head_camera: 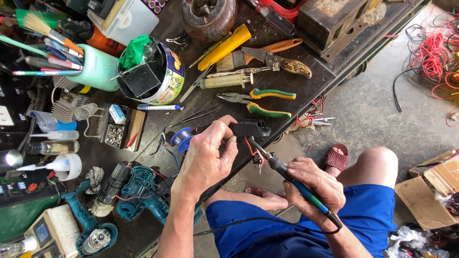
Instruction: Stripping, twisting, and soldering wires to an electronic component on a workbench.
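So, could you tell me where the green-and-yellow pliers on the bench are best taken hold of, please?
Grip the pliers by the two green-and-yellow handles, coming from the bench's floor-side edge. The handles splay that way and lie bare, while the metal nose points toward the round tin and the clutter around it.

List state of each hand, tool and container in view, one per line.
left hand: pinching black plastic part
right hand: gripping soldering iron, tip at red-wired part
pliers: lying, jaws shut
round tin: open, on its side
solder spool: on bench
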